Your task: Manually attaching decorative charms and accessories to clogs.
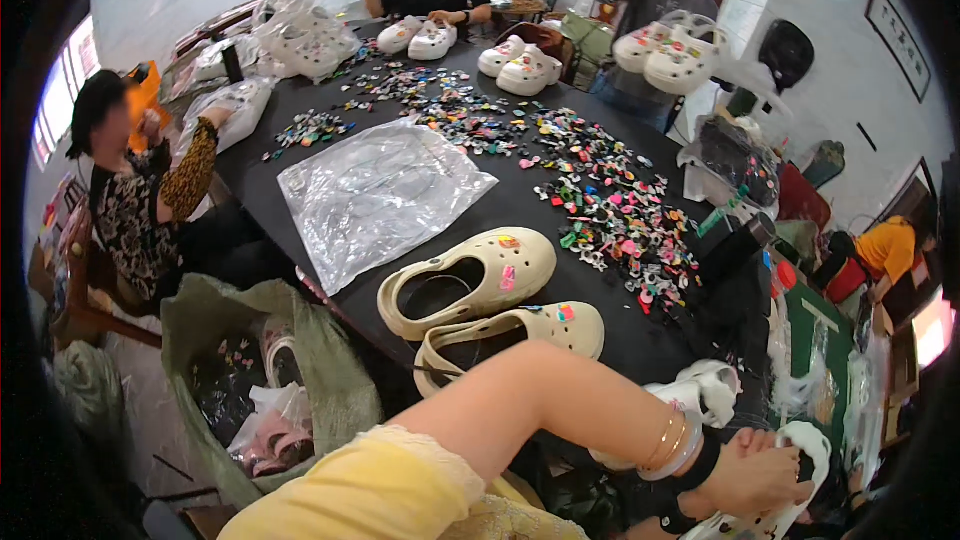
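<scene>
My left arm, in a yellow sleeve with bracelets and a black wristband, reaches across to the lower right. My left hand [755, 478] is closed on a white clog [812, 455] at the table's near right edge. Close beside it, my right hand [706, 508] is mostly hidden, its fingers not clearly visible; a black band circles its wrist. Another white shoe [712, 390] lies just beyond my left wrist. A pair of beige clogs stands on the table to the left, the farther beige clog [525, 265] and the nearer beige clog [570, 328] both bearing colourful charms.
Loose shoe charms [630, 210] spread over the black table [330, 315]. A clear plastic bag [385, 190] lies flat there. An open green sack [340, 420] stands at lower left. Co-workers sit or stand around, with white clogs [530, 70] at the far side. A black bottle [740, 245] is at right.
</scene>
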Demonstrator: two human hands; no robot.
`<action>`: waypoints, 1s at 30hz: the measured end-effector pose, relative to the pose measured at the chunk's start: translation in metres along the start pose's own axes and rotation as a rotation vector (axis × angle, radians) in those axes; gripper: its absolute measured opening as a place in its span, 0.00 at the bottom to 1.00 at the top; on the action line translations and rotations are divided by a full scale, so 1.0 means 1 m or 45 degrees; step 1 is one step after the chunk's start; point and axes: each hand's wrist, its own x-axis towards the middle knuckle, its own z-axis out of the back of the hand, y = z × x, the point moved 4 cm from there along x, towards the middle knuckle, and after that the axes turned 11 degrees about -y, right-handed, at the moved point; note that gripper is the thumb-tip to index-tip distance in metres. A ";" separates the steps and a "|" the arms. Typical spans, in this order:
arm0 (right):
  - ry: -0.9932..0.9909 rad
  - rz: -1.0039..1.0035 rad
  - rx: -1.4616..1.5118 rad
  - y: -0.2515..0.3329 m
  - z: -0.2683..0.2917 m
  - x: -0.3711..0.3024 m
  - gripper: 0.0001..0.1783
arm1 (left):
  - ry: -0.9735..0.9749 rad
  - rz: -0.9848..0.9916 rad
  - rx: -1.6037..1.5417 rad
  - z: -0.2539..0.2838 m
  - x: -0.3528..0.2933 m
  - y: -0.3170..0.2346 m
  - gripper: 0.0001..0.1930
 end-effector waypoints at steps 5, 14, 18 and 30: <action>0.068 0.014 -0.167 0.022 0.061 0.107 0.27 | 0.119 0.396 0.106 0.005 -0.017 0.019 0.13; 0.281 -0.198 -0.308 0.004 0.144 0.287 0.29 | -0.325 0.439 0.494 0.247 -0.114 0.022 0.23; 0.389 -0.290 -0.336 -0.021 0.167 0.349 0.30 | -0.491 1.023 1.126 0.357 -0.213 0.065 0.23; -0.180 0.832 -1.050 -0.015 0.034 0.194 0.26 | -0.438 1.545 1.707 0.418 -0.400 0.107 0.10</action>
